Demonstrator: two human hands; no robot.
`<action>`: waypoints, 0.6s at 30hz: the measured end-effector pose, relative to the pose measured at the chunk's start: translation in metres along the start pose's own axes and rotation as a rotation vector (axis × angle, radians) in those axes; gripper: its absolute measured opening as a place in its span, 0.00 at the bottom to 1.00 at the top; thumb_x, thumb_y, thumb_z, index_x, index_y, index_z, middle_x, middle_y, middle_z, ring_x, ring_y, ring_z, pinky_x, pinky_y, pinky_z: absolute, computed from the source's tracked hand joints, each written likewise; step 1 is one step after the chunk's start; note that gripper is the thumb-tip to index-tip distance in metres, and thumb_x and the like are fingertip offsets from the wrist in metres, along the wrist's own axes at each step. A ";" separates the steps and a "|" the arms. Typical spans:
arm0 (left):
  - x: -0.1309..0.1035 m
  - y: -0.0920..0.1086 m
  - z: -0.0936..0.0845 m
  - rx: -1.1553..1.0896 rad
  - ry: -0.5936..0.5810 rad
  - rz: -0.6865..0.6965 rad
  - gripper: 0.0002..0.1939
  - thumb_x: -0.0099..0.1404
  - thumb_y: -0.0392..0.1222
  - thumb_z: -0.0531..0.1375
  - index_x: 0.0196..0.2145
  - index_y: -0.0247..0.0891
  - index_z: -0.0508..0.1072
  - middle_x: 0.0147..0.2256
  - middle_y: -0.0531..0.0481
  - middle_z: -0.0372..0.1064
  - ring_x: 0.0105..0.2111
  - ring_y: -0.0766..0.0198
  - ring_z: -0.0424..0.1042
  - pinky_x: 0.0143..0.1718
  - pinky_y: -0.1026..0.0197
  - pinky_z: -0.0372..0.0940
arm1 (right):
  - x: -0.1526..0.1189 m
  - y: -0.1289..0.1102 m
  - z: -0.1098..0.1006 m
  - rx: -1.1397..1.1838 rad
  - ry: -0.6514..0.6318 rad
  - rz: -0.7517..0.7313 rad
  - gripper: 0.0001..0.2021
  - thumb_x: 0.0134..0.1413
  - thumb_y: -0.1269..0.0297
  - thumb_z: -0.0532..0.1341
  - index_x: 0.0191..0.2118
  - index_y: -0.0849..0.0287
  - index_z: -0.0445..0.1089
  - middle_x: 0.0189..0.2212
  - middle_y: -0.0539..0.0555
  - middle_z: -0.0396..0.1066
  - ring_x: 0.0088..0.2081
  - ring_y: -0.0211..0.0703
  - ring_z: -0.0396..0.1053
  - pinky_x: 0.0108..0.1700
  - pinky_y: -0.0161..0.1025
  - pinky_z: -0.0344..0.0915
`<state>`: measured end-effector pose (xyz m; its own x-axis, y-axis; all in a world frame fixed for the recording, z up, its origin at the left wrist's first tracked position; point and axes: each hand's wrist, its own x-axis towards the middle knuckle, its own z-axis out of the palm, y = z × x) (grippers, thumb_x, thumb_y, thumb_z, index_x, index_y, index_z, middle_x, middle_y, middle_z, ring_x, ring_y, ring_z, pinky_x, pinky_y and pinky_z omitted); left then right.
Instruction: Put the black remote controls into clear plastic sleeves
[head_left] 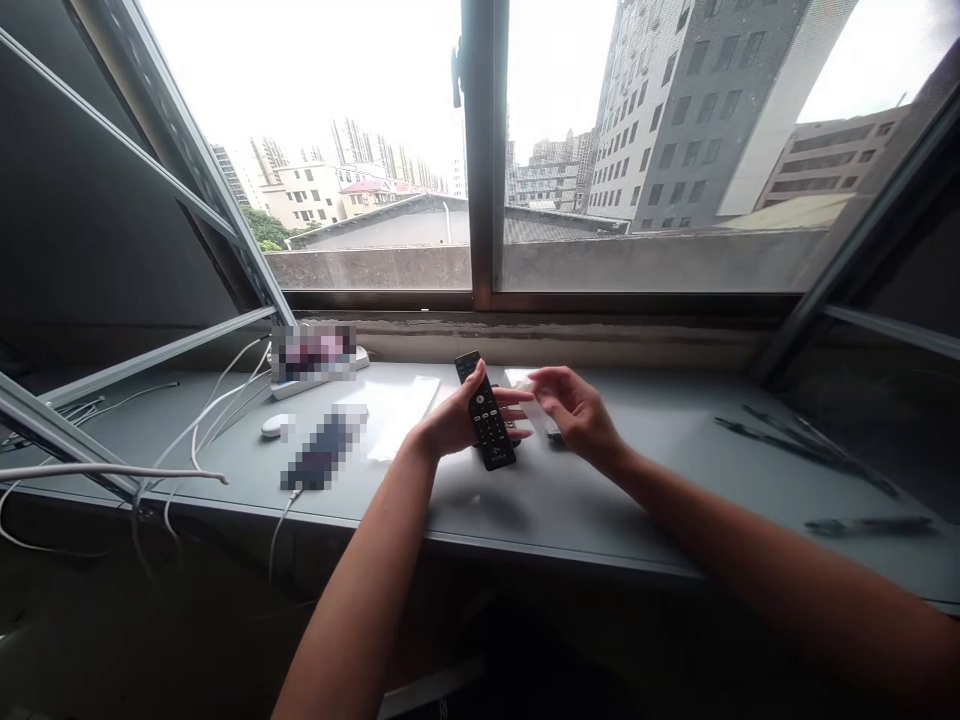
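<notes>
A black remote control (491, 425) lies tilted across my left hand (454, 415), its buttons facing me. The thumb presses over its upper part, while the other fingers reach out behind it to the right. Close by on the right, my right hand (574, 405) has its fingers curled in and the thumb near the index finger. Whether anything is pinched there I cannot make out. Behind the hands sits a whitish item (519, 377), mostly covered. A small dark object (555, 437) shows just under my right hand, too hidden to name.
White paper (405, 415) lies left of my hands on the grey desk (600, 520). Farther left are a blurred-out phone-like item (322, 455) on a cable, a white rounded case (276, 427) and a power strip (322, 380). Dark cables (802, 450) lie right. Metal shelf posts flank the window.
</notes>
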<state>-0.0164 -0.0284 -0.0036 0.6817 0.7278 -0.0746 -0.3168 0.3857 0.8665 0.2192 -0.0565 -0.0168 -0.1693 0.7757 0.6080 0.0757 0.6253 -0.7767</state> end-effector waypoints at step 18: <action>0.007 -0.005 0.013 0.108 0.111 0.297 0.39 0.73 0.77 0.55 0.64 0.46 0.81 0.63 0.40 0.78 0.66 0.39 0.73 0.67 0.42 0.68 | -0.010 -0.015 0.019 -0.293 -0.086 -0.012 0.17 0.69 0.48 0.69 0.56 0.50 0.81 0.40 0.55 0.81 0.37 0.52 0.75 0.43 0.51 0.74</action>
<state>-0.0010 -0.0325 -0.0024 0.4922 0.8590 0.1405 -0.4148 0.0895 0.9055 0.2014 -0.0755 -0.0146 -0.2530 0.7662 0.5907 0.3518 0.6416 -0.6816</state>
